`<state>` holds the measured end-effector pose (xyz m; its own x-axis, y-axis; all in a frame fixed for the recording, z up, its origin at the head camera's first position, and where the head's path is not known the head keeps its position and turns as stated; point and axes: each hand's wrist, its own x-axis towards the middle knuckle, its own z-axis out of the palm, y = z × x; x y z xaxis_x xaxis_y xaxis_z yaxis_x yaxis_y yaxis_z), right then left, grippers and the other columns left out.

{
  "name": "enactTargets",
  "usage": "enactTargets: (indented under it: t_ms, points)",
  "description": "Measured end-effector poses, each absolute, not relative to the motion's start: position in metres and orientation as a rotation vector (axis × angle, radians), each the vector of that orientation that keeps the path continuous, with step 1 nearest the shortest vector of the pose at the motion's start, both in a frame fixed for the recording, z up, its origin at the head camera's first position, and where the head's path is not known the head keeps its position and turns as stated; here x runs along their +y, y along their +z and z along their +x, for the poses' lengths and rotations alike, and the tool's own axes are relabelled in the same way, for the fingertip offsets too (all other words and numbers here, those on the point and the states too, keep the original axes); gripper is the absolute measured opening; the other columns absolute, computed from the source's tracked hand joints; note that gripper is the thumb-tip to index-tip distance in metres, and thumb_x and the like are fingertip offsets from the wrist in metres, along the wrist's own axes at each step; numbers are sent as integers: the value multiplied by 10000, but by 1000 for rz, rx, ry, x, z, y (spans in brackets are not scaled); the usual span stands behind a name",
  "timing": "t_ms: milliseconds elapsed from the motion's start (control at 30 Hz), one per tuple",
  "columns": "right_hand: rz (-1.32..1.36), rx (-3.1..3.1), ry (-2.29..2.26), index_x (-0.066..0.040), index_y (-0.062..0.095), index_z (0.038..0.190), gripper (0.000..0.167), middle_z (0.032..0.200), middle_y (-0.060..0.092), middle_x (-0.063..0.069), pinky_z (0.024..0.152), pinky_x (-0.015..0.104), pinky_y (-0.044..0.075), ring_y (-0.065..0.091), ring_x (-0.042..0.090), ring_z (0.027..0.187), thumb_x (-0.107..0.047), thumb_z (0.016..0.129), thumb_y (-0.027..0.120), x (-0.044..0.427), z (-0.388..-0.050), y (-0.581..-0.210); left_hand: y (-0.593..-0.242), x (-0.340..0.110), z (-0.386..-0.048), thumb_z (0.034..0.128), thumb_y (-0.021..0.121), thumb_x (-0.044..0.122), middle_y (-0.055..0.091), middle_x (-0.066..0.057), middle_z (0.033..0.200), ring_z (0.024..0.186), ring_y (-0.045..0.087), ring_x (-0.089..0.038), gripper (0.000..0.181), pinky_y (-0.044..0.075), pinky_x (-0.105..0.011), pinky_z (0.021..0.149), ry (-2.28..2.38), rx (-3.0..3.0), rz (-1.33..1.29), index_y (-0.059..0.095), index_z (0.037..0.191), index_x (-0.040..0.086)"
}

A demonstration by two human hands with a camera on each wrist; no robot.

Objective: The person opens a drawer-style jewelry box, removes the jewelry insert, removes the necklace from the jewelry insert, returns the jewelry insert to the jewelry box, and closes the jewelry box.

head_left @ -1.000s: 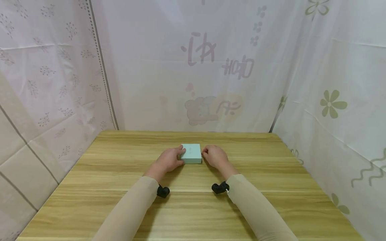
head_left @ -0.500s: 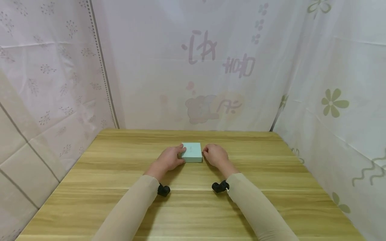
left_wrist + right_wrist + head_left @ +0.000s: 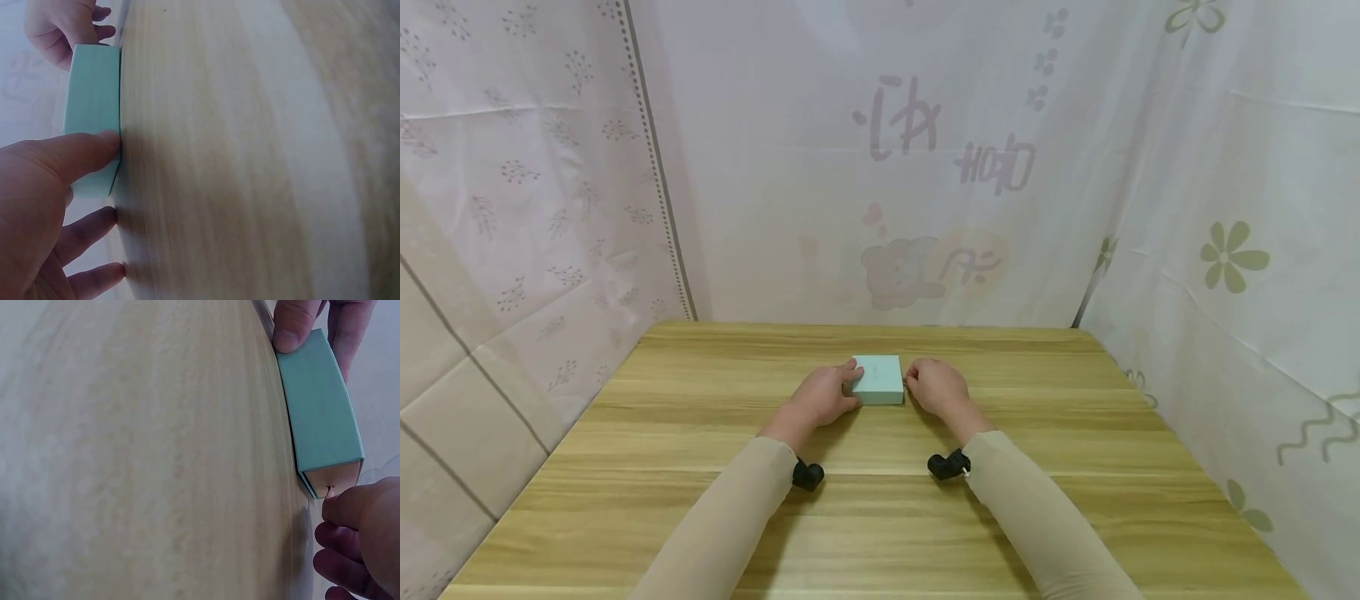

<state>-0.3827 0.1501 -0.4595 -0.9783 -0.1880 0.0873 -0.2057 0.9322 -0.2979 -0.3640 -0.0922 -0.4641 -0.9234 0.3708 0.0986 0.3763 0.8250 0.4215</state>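
A small mint-green drawer box [image 3: 878, 373] lies flat on the wooden table, faint print on its lid. My left hand [image 3: 822, 395] grips its left end. In the left wrist view the thumb [image 3: 94, 153] presses the near side, while two fingers are spread behind the box. At the right end, my right hand [image 3: 938, 387] pinches a small pull tab [image 3: 330, 489] between thumb and forefinger. That tab sticks out of the pinkish end face of the inner drawer [image 3: 344, 474], which sits within the green sleeve. The box's contents are hidden.
The wood-grain table [image 3: 880, 533] reaches to a pale printed curtain [image 3: 790, 208] at the back. More curtains hang along the left and right sides. A black wrist camera [image 3: 807, 476] sits at the left cuff, another camera [image 3: 948, 465] at the right.
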Motion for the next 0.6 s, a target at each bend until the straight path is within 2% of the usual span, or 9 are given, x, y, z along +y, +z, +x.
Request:
enactTargets:
  t_ms: [400, 600]
  points:
    - [313, -3024, 467, -173, 795, 1118, 171, 1098, 792, 18, 761, 390, 594, 697, 178, 873, -277, 1118, 660, 152, -379, -457, -462, -92, -362, 1005, 829, 215, 473, -95, 1714, 1537, 533, -375, 663, 473, -490, 1255, -713, -2968, -611, 567, 1609, 134]
    - [296, -3023, 457, -169, 789, 1135, 180, 1122, 788, 29, 798, 420, 610, 709, 203, 920, -285, 1118, 653, 154, -379, -458, -462, -92, -362, 1002, 834, 216, 467, -91, 1716, 1533, 537, -379, 670, 469, -494, 1258, -715, -2973, -609, 563, 1610, 135]
